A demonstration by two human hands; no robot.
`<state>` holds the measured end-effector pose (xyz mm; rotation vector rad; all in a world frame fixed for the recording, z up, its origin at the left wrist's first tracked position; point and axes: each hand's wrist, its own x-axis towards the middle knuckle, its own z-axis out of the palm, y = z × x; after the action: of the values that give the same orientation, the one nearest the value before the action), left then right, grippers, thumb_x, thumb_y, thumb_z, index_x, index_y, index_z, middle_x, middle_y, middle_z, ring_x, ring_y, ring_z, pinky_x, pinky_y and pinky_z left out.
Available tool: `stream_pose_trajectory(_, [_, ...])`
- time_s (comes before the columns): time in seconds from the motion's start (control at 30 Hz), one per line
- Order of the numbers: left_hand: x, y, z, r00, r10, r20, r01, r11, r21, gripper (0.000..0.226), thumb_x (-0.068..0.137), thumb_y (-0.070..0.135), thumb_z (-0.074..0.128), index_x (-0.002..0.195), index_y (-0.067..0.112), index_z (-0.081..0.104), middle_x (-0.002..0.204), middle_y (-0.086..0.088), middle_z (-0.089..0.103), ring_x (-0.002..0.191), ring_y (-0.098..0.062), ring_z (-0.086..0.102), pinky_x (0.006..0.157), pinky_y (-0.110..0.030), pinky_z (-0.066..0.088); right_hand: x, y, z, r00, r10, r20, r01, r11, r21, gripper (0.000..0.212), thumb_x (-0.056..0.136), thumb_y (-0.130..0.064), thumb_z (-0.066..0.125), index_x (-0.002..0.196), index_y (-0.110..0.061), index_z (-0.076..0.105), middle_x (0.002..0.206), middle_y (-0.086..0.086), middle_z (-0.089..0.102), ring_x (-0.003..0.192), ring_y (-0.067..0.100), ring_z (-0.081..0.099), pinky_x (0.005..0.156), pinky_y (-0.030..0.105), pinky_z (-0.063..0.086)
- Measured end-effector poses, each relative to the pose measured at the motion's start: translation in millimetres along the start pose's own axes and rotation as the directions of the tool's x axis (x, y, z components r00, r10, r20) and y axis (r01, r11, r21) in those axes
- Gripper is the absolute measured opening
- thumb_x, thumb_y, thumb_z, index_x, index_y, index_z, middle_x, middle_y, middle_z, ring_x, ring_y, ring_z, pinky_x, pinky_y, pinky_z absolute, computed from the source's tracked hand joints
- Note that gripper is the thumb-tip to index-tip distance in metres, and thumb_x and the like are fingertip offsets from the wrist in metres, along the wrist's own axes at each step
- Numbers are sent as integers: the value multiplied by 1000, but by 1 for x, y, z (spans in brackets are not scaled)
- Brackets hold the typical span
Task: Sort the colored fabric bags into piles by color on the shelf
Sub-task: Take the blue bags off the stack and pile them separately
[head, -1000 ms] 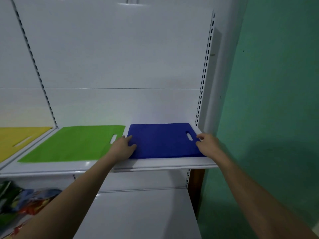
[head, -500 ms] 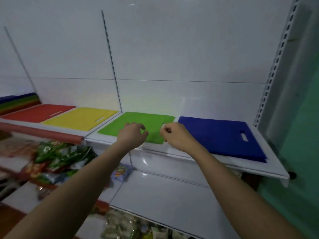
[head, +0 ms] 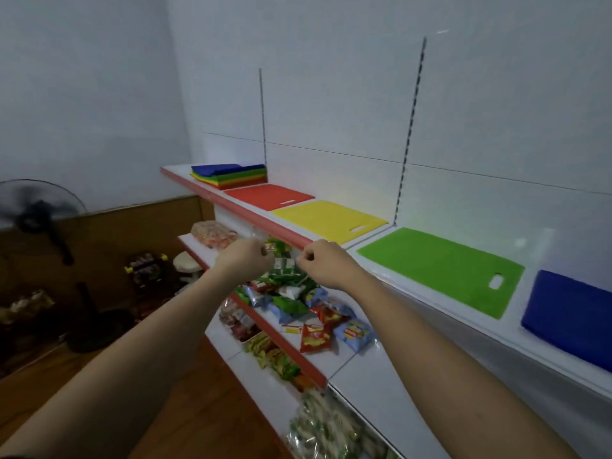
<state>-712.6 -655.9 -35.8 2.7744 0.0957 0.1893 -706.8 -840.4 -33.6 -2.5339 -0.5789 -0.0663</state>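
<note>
Nearest the camera, below the top shelf (head: 414, 286): two bare forearms reaching forward, left hand (head: 243, 260) and right hand (head: 326, 265) raised side by side just in front of that shelf's red front edge, near each other but apart. Both with fingers curled into loose fists; nothing visibly held in either. Contact with the shelf edge cannot be told.

Beneath the top shelf: lower shelves stocked with snack packets (head: 304, 313) in green, red and pale blue wrappers, loosely heaped; a clear bag of pinkish sweets (head: 213, 234) at the left end.

On the top shelf, from its near right end to its far left end: blue fabric bag (head: 569, 323) lying flat, partly cut by the frame edge; green fabric bag (head: 437, 266) flat just left of it, handle slot toward the blue one; yellow fabric bag (head: 328, 218) flat beyond the upright slotted rail; red fabric bag (head: 268, 195) flat next; at the far end a mixed stack of folded bags (head: 230, 175), blue uppermost with green, yellow and red layers beneath.

Left of the top shelf, on the floor: standing fan (head: 38, 210), white stool (head: 187, 265), dim clutter not identifiable.
</note>
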Motion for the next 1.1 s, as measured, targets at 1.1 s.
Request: stream_pose_trajectory(1.1, [207,-408,-153,964,-241,-109,242,970,-7,32,93,48,54,105,20,63,91,5,66,83,-11,64,73,-31,58,421,-277,202,948,-231,221,246,968,-44,28,97,-33,54,86,-12,67,86,5,67,77,18,65,72,33,55])
